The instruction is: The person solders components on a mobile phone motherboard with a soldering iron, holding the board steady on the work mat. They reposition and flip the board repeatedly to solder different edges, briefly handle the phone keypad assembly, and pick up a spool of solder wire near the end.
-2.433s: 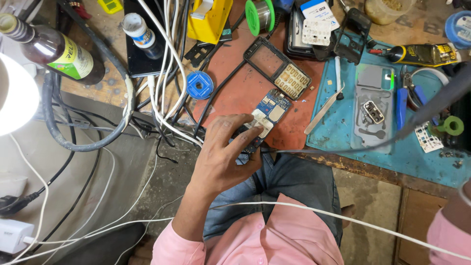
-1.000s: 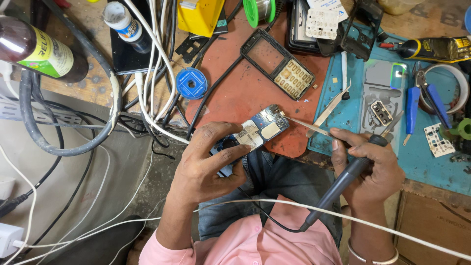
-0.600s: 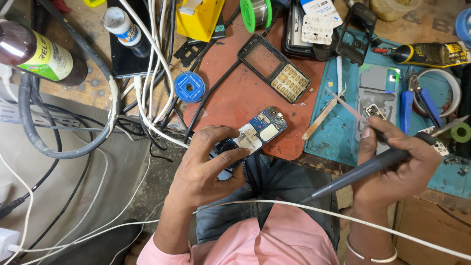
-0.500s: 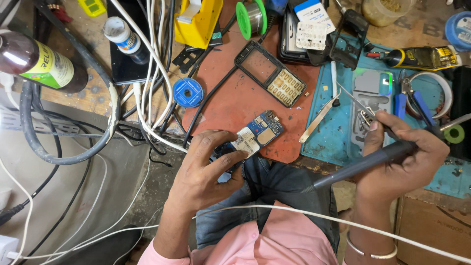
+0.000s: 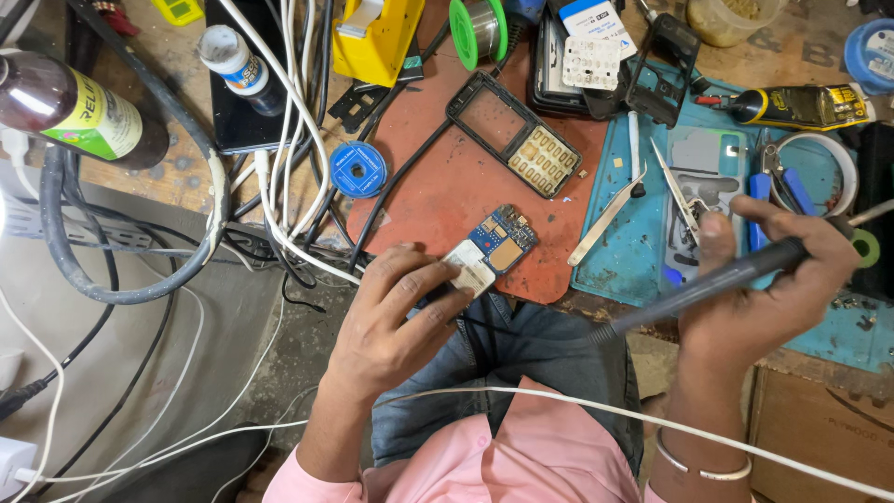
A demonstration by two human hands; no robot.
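1. Left hand (image 5: 396,321) down at the near edge of the red mat (image 5: 438,177), its grip clamped on a small blue circuit board (image 5: 498,244), thumb and fingers pinching the white end of it.
2. The board sits tilted, its blue end pointing up over the mat, right at the edge of the desk (image 5: 177,177) above the person's denim-clad lap.
3. Right hand (image 5: 773,289) out over the teal mat (image 5: 633,251), grip wrapped tight around a dark soldering iron (image 5: 717,284); the handle runs down and left towards the lap, and the tip end is hidden behind the hand.
4. The iron and the board are well apart, no contact between them.
5. Just left of the right hand lie silver tweezers (image 5: 605,216), angled across the seam between the two mats.
6. Further up the red mat, a black phone frame with a keypad (image 5: 517,140) lies flat.
7. A blue spool (image 5: 358,169) rests beside the mat's left edge, next to a tangle of white cables (image 5: 279,112).
8. Top of the desk: a yellow tape dispenser (image 5: 377,42) and a green solder reel (image 5: 478,28).
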